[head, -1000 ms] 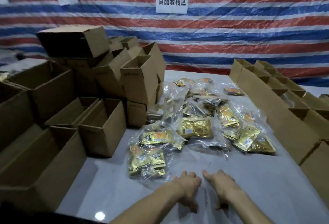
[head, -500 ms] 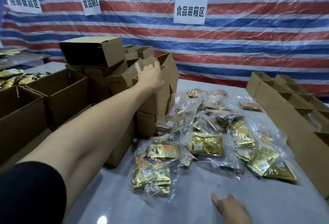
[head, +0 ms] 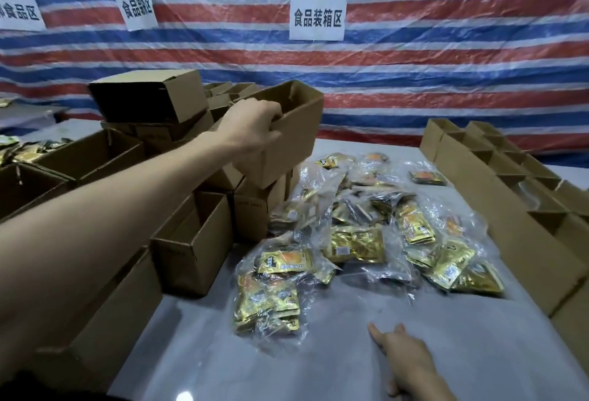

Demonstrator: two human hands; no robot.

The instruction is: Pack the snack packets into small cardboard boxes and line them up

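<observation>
Snack packets (head: 353, 243), glossy gold foil inside crinkled clear bags, lie heaped mid-bench (head: 350, 362) on the smooth grey top. My left hand (head: 251, 128) grips a small cardboard box (head: 288, 149), fingers curled over its rim and thumb on the outer wall. It is matte brown, rectangular, open-topped and tilted above the stack of boxes (head: 178, 104). My right hand (head: 406, 357) rests near the front edge, fingers loose, holding nothing. A row of open boxes (head: 510, 209) lines the right side.

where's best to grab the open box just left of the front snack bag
Take the open box probably by its snack-side wall's top rim, from above: it stands upright, mouth up, and other boxes crowd its left.
</observation>
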